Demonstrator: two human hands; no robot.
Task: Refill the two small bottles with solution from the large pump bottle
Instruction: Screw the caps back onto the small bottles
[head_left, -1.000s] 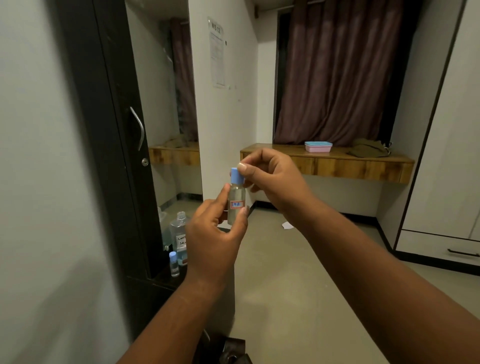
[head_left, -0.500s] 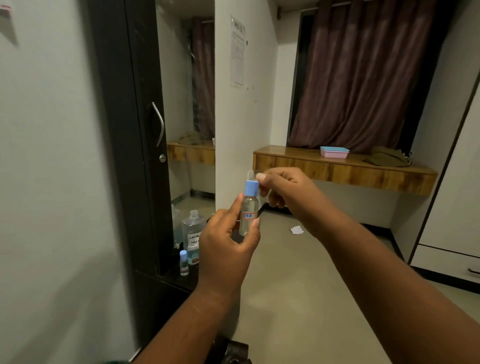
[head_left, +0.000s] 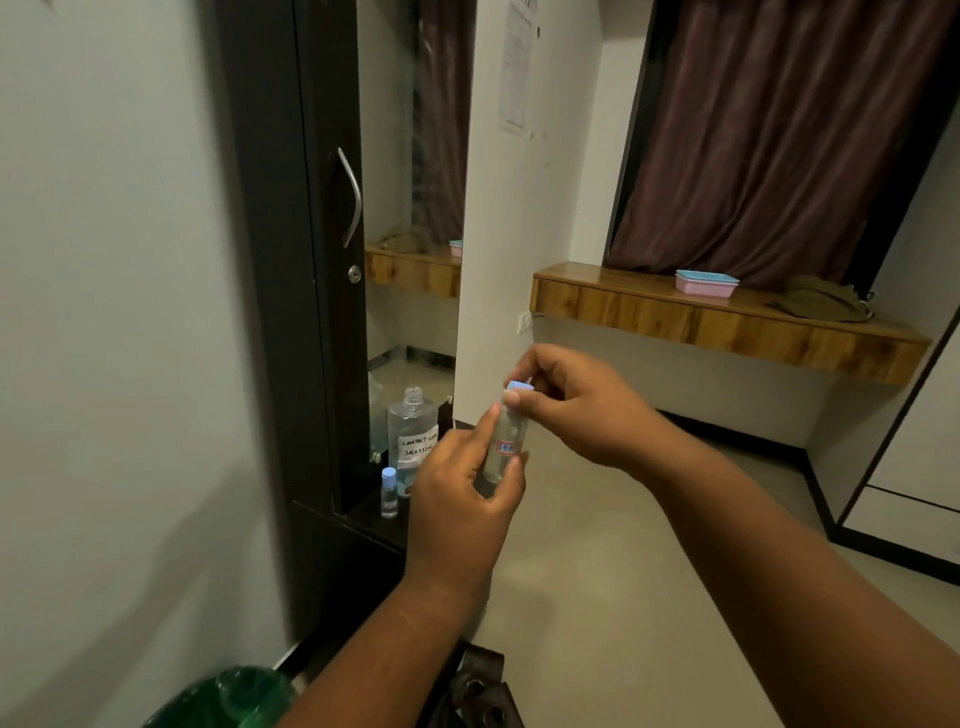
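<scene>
Dark cupboard on the left with a mirror beside its door, and the wooden shelf across the room has a pink box on it. On the cupboard ledge sits the big bottle marked contact lens solution, neck open, with a little blue-capped bottle standing just in front of it. The left hand is wrapped around the other small bottle, held upright out over the floor. The right hand pinches its blue cap on top.
</scene>
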